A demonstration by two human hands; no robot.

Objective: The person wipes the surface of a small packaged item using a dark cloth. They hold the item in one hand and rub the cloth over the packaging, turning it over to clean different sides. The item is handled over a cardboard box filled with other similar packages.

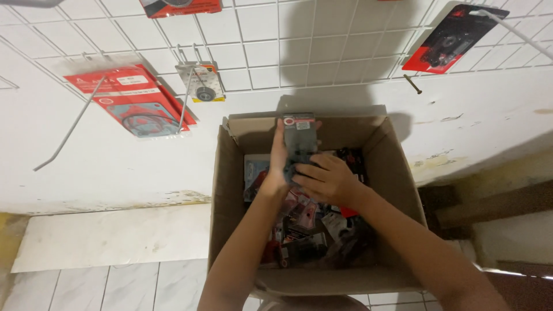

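Packet: a grey blister packet [299, 141] is standing upright above the cardboard box [224, 190], near its far wall.
Left hand: the left hand [279, 164] is gripping the packet's left edge.
Right hand: the right hand [327, 178] is closing on the packet's lower end.
Box: it is holding many small packets [311, 230].
Wall: red packets [135, 101] are hanging on a wire grid [322, 34].

Single head camera, looking steeply down, close above cardboard box [397, 173] by wall.

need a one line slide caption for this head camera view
Both hands, left hand and right hand, hold a grey blister pack above an open cardboard box of packaged parts.
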